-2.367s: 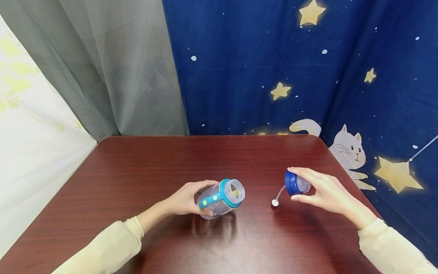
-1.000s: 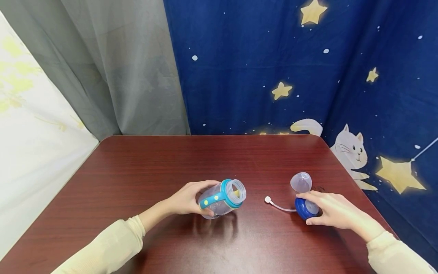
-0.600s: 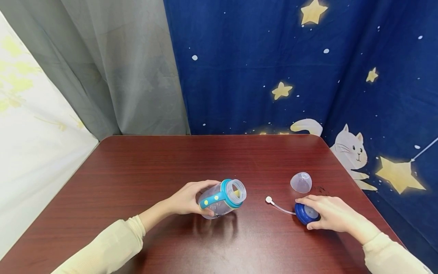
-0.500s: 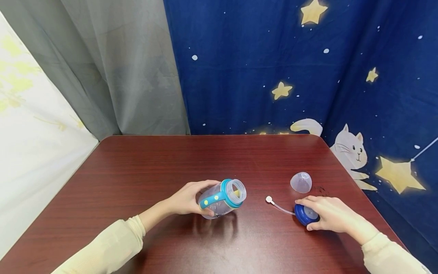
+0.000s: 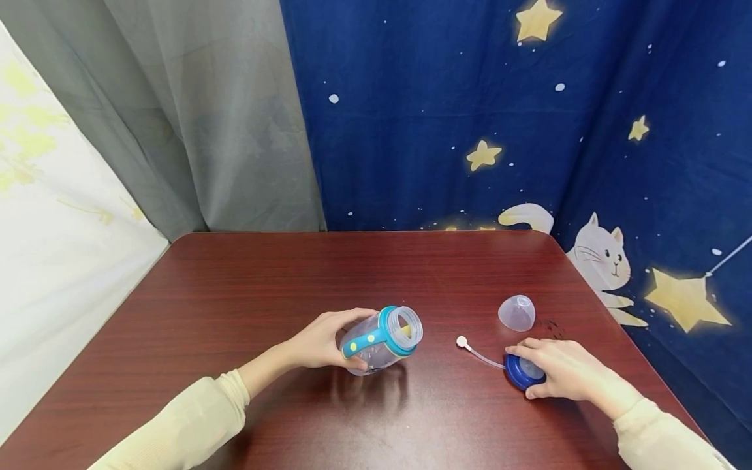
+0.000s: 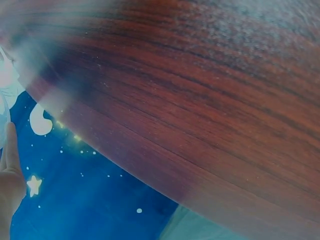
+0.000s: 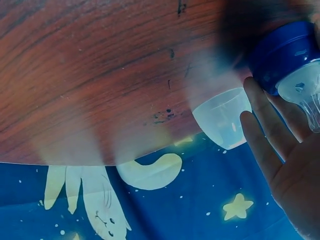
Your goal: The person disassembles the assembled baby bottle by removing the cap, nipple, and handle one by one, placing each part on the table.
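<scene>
In the head view my left hand (image 5: 320, 342) grips a clear baby bottle (image 5: 365, 356) with a teal collar and handle. The bottle is tilted, its uncapped mouth pointing up and to the right. My right hand (image 5: 568, 372) holds a blue bottle ring (image 5: 519, 374) between thumb and fingers, low at the table. From the ring a thin straw (image 5: 486, 359) with a white weighted end (image 5: 462, 341) runs left. The right wrist view shows a clear nipple (image 7: 302, 92) in that ring. A translucent dome cap (image 5: 517, 313) stands just behind the right hand, apart from it.
Everything is over a dark red wooden table (image 5: 282, 274). Behind it hang a grey curtain (image 5: 247, 130) and a blue star-patterned curtain (image 5: 411, 130). Small dark marks (image 5: 552, 329) show on the tabletop beside the dome cap.
My right hand has lowered the blue ring to the table and shifted slightly right; the straw now trails left. The dome cap has come into clear sight. My left hand and bottle stay put.
</scene>
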{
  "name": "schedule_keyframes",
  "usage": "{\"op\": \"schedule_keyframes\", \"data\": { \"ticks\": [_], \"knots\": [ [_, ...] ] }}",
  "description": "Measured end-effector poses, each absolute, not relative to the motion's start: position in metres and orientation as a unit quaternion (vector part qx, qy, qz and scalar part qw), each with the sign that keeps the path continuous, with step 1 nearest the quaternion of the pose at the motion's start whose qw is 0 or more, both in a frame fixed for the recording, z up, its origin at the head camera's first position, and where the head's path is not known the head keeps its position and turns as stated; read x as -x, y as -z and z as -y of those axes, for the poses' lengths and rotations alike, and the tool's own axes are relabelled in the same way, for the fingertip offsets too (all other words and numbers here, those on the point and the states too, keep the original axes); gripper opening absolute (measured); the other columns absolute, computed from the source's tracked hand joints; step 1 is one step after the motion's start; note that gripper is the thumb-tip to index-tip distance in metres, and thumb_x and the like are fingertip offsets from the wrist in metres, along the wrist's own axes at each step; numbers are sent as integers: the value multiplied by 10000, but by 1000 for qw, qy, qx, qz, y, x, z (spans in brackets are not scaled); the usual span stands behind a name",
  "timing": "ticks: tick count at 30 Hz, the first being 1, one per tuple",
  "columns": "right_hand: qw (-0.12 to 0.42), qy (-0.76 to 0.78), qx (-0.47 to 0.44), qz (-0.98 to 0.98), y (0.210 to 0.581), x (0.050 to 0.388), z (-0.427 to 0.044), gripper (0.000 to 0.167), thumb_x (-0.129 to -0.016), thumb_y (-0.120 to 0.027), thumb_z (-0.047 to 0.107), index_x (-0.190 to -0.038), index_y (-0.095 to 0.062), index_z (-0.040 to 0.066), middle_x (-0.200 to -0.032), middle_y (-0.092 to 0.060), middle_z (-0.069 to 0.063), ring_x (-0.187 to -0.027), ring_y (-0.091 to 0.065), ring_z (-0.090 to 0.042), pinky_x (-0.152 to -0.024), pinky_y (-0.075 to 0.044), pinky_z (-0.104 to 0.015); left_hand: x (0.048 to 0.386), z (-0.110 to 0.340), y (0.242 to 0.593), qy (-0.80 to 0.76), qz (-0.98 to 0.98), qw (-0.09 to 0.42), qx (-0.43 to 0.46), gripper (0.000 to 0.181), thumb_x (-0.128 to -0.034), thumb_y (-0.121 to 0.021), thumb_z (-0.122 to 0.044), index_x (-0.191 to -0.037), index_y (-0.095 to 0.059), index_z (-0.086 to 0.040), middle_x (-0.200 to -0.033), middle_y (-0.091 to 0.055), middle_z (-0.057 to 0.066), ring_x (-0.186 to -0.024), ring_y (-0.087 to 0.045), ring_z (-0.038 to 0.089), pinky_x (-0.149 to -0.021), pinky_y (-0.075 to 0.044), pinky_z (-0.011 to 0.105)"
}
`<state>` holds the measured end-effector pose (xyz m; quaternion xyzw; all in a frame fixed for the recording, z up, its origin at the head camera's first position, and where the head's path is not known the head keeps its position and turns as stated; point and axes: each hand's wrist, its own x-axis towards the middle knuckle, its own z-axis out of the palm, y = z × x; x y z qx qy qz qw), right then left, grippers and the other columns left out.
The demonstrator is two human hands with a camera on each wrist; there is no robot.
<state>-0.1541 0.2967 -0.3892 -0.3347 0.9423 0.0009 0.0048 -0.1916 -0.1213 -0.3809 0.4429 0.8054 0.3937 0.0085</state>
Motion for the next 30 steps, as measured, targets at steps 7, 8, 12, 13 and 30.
{"op": "schedule_keyframes", "data": {
  "ticks": [7,8,12,13,30],
  "knots": [
    [-8,-19,344,-939,389,154,-294,665,-602,-723,513,-1118,-565,125,-895,-517,27,-731,-544,-163,-597,-444,-369,192,121,382,-396,-804,15,-444,735,-647,-758,-408,-1273,-413,-234,-1072,-540,-100,-887,-525,90,-718,-460,269],
    [-14,-19,343,-939,388,154,-294,675,-600,-717,529,-1117,-565,124,-890,-520,27,-731,-547,-166,-594,-443,-369,192,121,382,-396,-804,15,-443,736,-645,-759,-410,-1272,-414,-238,-1072,-541,-102,-888,-525,88,-718,-461,267],
    [-54,-16,331,-942,385,155,-292,697,-603,-665,620,-1106,-586,144,-912,-553,29,-748,-558,-173,-588,-444,-362,192,120,381,-397,-804,13,-442,732,-644,-760,-409,-1268,-418,-238,-1073,-541,-103,-892,-525,86,-719,-461,268],
    [-69,-12,330,-942,383,155,-291,687,-612,-654,627,-1100,-594,147,-909,-559,28,-746,-560,-172,-580,-444,-356,192,120,380,-397,-805,14,-440,732,-641,-760,-415,-1266,-419,-245,-1073,-540,-110,-895,-524,82,-721,-461,265],
    [-210,88,336,-914,348,172,-257,409,-727,-685,394,-1077,-619,193,-892,-610,62,-722,-550,-64,-499,-432,-249,192,119,380,-399,-803,16,-442,732,-651,-756,-406,-1275,-410,-239,-1079,-536,-102,-903,-519,92,-726,-459,275]
  ]
}}
